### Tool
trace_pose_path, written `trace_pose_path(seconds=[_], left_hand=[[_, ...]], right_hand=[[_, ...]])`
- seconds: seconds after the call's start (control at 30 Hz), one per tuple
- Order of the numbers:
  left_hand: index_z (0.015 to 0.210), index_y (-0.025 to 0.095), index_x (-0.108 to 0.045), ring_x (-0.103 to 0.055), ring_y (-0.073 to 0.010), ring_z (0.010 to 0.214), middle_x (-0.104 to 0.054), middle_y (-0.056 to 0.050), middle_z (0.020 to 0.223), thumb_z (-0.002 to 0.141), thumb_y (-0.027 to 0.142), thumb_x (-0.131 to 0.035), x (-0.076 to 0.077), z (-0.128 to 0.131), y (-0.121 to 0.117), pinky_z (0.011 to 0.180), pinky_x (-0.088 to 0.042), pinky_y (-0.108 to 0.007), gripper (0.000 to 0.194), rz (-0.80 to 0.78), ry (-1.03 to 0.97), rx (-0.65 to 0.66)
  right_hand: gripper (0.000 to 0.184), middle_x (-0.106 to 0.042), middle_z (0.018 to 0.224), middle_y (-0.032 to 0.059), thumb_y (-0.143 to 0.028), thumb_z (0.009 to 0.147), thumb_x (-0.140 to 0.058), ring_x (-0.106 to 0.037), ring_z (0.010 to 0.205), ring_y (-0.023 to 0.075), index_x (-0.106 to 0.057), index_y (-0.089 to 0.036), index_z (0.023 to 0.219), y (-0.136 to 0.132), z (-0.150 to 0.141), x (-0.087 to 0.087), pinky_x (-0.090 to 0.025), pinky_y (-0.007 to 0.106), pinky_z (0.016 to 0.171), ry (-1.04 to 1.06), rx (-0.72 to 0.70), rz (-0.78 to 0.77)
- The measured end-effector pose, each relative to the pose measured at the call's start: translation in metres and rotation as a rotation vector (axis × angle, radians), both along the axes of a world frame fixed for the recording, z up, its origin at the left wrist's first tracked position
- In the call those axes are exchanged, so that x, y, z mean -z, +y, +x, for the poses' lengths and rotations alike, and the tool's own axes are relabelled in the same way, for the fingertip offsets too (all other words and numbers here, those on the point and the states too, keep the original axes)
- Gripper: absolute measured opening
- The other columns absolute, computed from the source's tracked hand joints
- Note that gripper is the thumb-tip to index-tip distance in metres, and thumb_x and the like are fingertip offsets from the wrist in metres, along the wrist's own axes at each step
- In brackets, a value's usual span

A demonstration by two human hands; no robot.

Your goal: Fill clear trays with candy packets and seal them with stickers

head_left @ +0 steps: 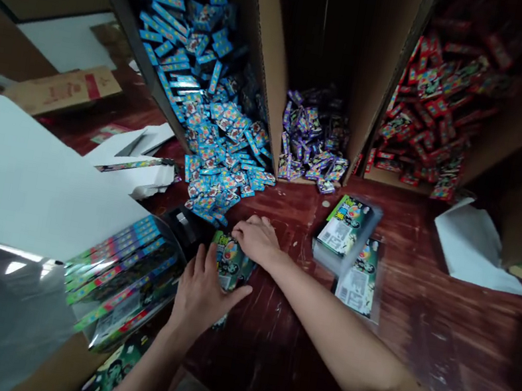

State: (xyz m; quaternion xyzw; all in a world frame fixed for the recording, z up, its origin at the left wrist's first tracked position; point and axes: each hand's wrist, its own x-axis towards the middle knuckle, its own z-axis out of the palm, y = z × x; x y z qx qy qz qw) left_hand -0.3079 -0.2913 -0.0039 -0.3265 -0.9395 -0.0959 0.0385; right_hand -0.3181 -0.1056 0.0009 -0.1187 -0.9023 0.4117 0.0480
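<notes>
A green-and-black printed packet (232,263) lies on the dark red table between my two hands. My left hand (203,293) rests at its near left side, open, with the thumb stretched away from the fingers. Over the packet's far right corner, my right hand (257,238) has its fingers bent and closed on it; the fingertips are partly hidden. A black box-like object (185,226) sits just beyond my left fingers. Left of that hand, a clear-wrapped stack of colourful flat boxes (126,273) leans at an angle.
Cardboard bins at the back hold blue packets (223,121), purple packets (310,130) and red packets (432,111); the blue ones spill onto the table. Wrapped green-and-black packs (343,227) lie at right. White card (17,173) covers the left, and white paper (477,244) lies far right.
</notes>
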Motion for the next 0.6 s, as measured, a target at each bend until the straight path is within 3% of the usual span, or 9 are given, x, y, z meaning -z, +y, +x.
trace_pose_path(seconds=[0.07, 0.13, 0.23, 0.33, 0.4, 0.43, 0.5, 0.53, 0.6], left_hand=[[0.155, 0.008, -0.023, -0.05, -0.0485, 0.132, -0.036, -0.029, 0.156, 0.082, 0.055, -0.065, 0.005, 0.001, 0.006, 0.103, -0.044, -0.06, 0.097, -0.076, -0.007, -0.033], [0.155, 0.007, -0.022, -0.053, -0.045, 0.129, -0.038, -0.027, 0.154, 0.083, 0.044, -0.062, 0.005, -0.001, 0.01, 0.102, -0.046, -0.055, 0.091, -0.119, -0.033, 0.019], [0.153, 0.003, -0.024, -0.052, -0.0423, 0.13, -0.044, -0.027, 0.149, 0.081, 0.036, -0.061, 0.004, -0.008, 0.008, 0.104, -0.047, -0.052, 0.088, -0.142, -0.062, 0.11], [0.154, 0.004, -0.025, -0.047, -0.0459, 0.135, -0.039, -0.029, 0.152, 0.082, 0.043, -0.061, -0.001, -0.009, 0.011, 0.105, -0.045, -0.057, 0.089, -0.106, -0.017, 0.144], [0.155, 0.007, -0.026, -0.037, -0.0477, 0.142, -0.032, -0.028, 0.158, 0.081, 0.053, -0.065, -0.01, -0.002, 0.023, 0.111, -0.038, -0.061, 0.096, 0.016, 0.036, 0.178], [0.155, 0.009, -0.027, -0.034, -0.0466, 0.145, -0.031, -0.026, 0.159, 0.08, 0.057, -0.067, -0.017, 0.004, 0.033, 0.114, -0.034, -0.061, 0.098, 0.098, 0.033, 0.201], [0.152, 0.015, -0.036, -0.038, -0.0409, 0.144, -0.04, -0.021, 0.156, 0.08, 0.059, -0.068, -0.031, 0.02, 0.062, 0.119, -0.031, -0.058, 0.09, 0.26, -0.1, 0.253], [0.149, 0.018, -0.042, -0.043, -0.0372, 0.142, -0.048, -0.018, 0.152, 0.082, 0.058, -0.067, -0.036, 0.029, 0.078, 0.119, -0.033, -0.055, 0.082, 0.333, -0.244, 0.275], [0.14, 0.021, -0.051, -0.054, -0.0314, 0.134, -0.059, -0.014, 0.142, 0.086, 0.057, -0.065, -0.044, 0.044, 0.113, 0.116, -0.039, -0.049, 0.066, 0.481, -0.631, 0.231]], right_hand=[[0.033, -0.068, 0.127, 0.0117, -0.038, 0.1, -0.049, -0.058, 0.123, 0.0287, -0.071, -0.023, 0.118, 0.0, 0.012, 0.007, -0.045, 0.045, 0.103, -0.028, -0.015, 0.013], [0.041, -0.067, 0.132, 0.0117, -0.039, 0.103, -0.043, -0.059, 0.125, 0.0258, -0.063, -0.021, 0.134, 0.006, 0.036, 0.007, -0.045, 0.041, 0.106, -0.039, -0.022, 0.017], [0.058, -0.054, 0.149, 0.0155, -0.043, 0.104, -0.04, -0.049, 0.137, 0.0262, -0.039, -0.015, 0.154, 0.033, 0.084, 0.0, -0.039, 0.043, 0.115, -0.003, 0.044, 0.075], [0.087, -0.029, 0.164, 0.0212, -0.053, 0.092, -0.062, -0.023, 0.153, 0.0349, -0.025, -0.01, 0.159, 0.077, 0.134, 0.003, -0.024, 0.055, 0.123, 0.077, 0.188, 0.326], [0.096, -0.028, 0.163, 0.0251, -0.05, 0.081, -0.077, -0.022, 0.152, 0.0417, -0.033, -0.008, 0.156, 0.107, 0.163, 0.015, -0.025, 0.063, 0.121, 0.076, 0.228, 0.5], [0.09, -0.034, 0.16, 0.0254, -0.046, 0.081, -0.079, -0.029, 0.15, 0.0428, -0.041, -0.008, 0.152, 0.118, 0.176, 0.023, -0.031, 0.063, 0.118, 0.065, 0.217, 0.55], [0.057, -0.055, 0.146, 0.0208, -0.036, 0.09, -0.071, -0.05, 0.138, 0.0373, -0.058, -0.012, 0.14, 0.13, 0.197, 0.035, -0.046, 0.055, 0.111, 0.08, 0.166, 0.597], [0.042, -0.063, 0.138, 0.0173, -0.032, 0.095, -0.064, -0.059, 0.131, 0.0326, -0.064, -0.014, 0.133, 0.13, 0.207, 0.037, -0.051, 0.05, 0.107, 0.104, 0.148, 0.608], [0.03, -0.071, 0.129, 0.0122, -0.023, 0.101, -0.052, -0.067, 0.121, 0.0246, -0.069, -0.016, 0.125, 0.12, 0.229, 0.036, -0.055, 0.04, 0.104, 0.161, 0.167, 0.619]])
